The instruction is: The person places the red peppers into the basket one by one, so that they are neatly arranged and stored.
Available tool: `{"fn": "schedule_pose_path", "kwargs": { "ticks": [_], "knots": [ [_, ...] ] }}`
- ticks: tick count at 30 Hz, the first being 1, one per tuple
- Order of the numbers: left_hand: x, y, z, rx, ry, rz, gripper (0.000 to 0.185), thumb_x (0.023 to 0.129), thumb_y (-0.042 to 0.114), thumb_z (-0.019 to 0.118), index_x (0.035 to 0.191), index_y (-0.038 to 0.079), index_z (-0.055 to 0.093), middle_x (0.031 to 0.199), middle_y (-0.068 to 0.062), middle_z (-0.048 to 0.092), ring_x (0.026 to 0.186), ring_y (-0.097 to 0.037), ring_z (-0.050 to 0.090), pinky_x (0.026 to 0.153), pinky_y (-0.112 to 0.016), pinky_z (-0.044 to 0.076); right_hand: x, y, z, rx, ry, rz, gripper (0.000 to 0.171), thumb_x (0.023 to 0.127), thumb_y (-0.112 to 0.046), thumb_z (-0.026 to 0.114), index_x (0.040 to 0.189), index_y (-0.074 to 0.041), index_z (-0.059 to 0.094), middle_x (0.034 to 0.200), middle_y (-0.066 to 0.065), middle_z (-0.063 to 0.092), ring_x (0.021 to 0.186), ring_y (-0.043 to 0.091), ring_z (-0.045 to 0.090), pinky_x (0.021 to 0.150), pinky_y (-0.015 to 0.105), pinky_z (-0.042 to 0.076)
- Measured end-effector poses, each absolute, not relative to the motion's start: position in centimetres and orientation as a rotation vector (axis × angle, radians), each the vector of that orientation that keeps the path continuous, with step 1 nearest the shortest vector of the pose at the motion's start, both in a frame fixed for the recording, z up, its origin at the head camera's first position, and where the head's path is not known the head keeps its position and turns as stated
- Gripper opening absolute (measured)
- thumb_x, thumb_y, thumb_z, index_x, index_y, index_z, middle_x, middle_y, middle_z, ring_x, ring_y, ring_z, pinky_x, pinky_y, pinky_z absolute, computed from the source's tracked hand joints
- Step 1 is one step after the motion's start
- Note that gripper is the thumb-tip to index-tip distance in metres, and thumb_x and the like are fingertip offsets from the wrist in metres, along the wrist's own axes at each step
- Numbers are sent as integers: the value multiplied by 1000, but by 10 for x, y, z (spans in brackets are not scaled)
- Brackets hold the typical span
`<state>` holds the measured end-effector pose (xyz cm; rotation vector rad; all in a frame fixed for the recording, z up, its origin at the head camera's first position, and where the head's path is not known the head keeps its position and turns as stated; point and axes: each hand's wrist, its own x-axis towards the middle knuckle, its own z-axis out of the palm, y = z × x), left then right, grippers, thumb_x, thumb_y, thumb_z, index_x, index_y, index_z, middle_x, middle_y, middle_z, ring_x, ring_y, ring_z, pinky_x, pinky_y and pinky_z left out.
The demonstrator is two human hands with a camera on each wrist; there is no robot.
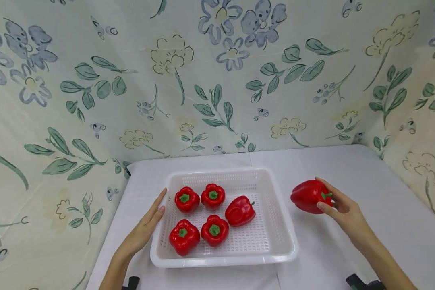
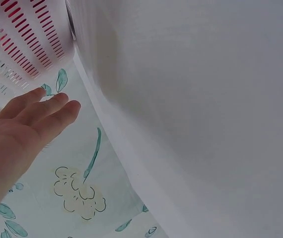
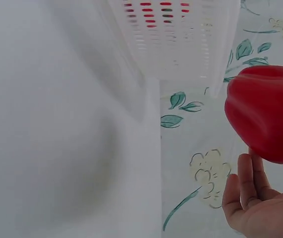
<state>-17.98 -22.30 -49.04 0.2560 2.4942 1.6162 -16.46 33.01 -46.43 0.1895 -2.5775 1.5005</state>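
Observation:
My right hand [image 1: 342, 207] grips a red bell pepper [image 1: 308, 196] by its stem end, to the right of a white plastic basket [image 1: 280, 225]. In the right wrist view the pepper [image 3: 265, 114] hangs over the fingers, above the table. My left hand [image 1: 143, 229] lies along the basket's left side with straight fingers, fingertips right at the rim. Inside the basket are several red peppers; most stand with green stems up, such as the front left one [image 1: 184, 237], while one pepper [image 1: 240, 211] lies on its side, stem to the right.
A white cloth covers the table [image 1: 348, 173]. Behind and beside it hangs a floral curtain [image 1: 217, 100]. The right part of the basket floor [image 1: 264, 233] shows bare mesh. Dark wrist straps [image 1: 364, 282] show at the bottom edge.

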Motion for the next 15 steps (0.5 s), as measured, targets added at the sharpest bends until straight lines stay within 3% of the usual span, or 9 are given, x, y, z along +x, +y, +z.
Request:
{"fn": "schedule_pose_path", "kwargs": {
  "ticks": [7, 15],
  "knots": [
    [-180, -222, -490, 225, 2504, 1596, 58, 110, 44, 39, 163, 48, 16, 176, -3, 14, 154, -51, 26, 84, -48, 65, -169, 307, -427, 421, -2496, 1577, 79, 95, -2, 70, 163, -20, 34, 150, -23, 43, 125, 2, 49, 82, 17, 61],
    [-181, -222, -490, 199, 2495, 1608, 59, 110, 43, 41, 163, 49, 16, 175, -3, 16, 153, -51, 29, 79, -45, 66, -174, 262, -399, 679, -2638, 1448, 76, 87, -15, 82, 155, -24, 49, 136, -7, 59, 117, 9, 56, 81, 26, 63]
  ]
}}
